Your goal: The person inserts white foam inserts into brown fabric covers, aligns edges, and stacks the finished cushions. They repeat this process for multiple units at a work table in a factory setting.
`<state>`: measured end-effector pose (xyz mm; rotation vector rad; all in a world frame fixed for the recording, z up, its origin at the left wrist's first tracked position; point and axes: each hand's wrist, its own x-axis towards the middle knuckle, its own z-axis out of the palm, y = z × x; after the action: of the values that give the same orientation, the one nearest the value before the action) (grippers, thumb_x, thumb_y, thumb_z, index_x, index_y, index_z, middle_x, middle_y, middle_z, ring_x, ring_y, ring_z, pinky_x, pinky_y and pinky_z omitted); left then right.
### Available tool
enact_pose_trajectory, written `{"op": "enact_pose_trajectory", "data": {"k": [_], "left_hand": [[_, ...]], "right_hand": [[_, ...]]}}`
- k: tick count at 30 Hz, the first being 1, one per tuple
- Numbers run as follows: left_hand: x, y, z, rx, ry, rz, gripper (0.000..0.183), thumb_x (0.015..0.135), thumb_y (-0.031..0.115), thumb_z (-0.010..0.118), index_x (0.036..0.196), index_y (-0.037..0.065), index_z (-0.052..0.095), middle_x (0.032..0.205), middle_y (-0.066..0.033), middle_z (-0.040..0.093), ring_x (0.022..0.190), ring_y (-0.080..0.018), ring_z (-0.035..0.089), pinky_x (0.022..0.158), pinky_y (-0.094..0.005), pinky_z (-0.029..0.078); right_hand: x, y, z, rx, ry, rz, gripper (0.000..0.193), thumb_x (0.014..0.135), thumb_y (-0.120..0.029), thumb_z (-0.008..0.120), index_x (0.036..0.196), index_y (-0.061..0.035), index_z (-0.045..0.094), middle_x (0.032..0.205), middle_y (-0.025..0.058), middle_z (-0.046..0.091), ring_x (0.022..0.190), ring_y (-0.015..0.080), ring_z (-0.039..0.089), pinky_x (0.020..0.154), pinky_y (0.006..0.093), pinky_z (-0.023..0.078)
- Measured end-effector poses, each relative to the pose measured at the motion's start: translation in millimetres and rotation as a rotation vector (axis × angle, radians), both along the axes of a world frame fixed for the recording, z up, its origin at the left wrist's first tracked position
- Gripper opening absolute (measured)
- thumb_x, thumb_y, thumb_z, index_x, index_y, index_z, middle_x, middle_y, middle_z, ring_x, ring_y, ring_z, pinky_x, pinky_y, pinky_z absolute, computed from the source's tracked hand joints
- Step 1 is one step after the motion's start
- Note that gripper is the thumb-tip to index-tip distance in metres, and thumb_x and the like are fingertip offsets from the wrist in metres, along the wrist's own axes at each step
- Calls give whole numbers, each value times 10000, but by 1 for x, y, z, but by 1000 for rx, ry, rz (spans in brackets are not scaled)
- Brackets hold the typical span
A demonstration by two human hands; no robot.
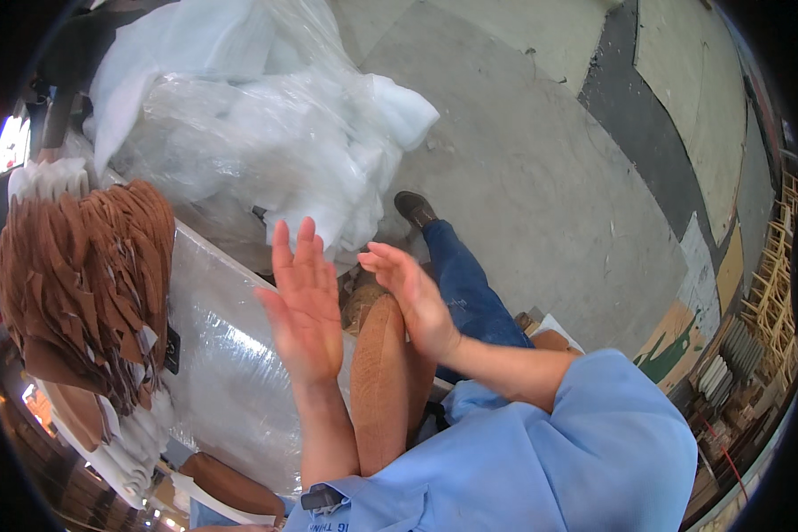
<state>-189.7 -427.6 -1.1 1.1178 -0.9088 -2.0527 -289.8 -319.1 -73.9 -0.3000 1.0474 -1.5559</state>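
A tan-brown padded piece (379, 381), long with a rounded top and a textured cover, stands between my forearms, close against my body. My left hand (306, 306) is raised to the left of it, palm showing and fingers stretched out, with nothing in it. On the other side, my right hand (417, 297) is held with its fingers extended above the piece's top. Its palm side faces the piece; whether the heel of the hand touches it I cannot tell. The lower end of the piece is hidden by my blue shirt.
A film-wrapped surface (230, 328) lies to my left, with a thick bundle of brown fabric pieces (89, 284) on it. White padding in clear plastic (266, 124) is heaped ahead. My shoe (414, 207) rests on the grey floor (550, 177). Wooden frames (771, 275) line the far right.
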Motion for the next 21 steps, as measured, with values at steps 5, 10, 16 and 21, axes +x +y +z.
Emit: {"op": "enact_pose_trajectory", "data": {"k": [5, 10, 16, 21], "left_hand": [[-12, 24, -13, 3, 15, -145, 1013, 993, 836, 325, 1728, 189, 64, 1797, -86, 72, 1648, -292, 55, 1316, -476, 19], [2, 53, -40, 180, 209, 39, 965, 1029, 752, 404, 1726, 173, 70, 1798, -59, 63, 1647, -235, 66, 1326, -434, 77], [28, 75, -86, 290, 205, 196, 900, 1046, 719, 420, 1727, 221, 108, 1764, -39, 198, 1626, -211, 160, 1320, -438, 138], [31, 85, -94, 228, 81, 175, 902, 1039, 773, 319, 1729, 238, 93, 1784, -70, 132, 1639, -301, 95, 1325, -446, 47]], "right_hand": [[8, -4, 12, -1, 80, -16, 969, 1074, -697, 345, 1701, -36, 17, 1730, 243, 181, 1628, 352, 134, 1312, 502, 74], [10, -26, 17, 68, 76, 83, 950, 1085, -690, 317, 1703, -41, 0, 1742, 263, 130, 1631, 347, 107, 1305, 457, 98], [4, -29, 10, -70, 426, 132, 813, 1116, -594, 343, 1665, 0, 263, 1731, 202, 250, 1612, 350, 213, 1298, 437, 163], [0, 6, 17, -229, 544, 267, 836, 1089, -667, 263, 1191, 43, 691, 1217, 184, 688, 1143, 296, 644, 1048, 420, 462]]}}
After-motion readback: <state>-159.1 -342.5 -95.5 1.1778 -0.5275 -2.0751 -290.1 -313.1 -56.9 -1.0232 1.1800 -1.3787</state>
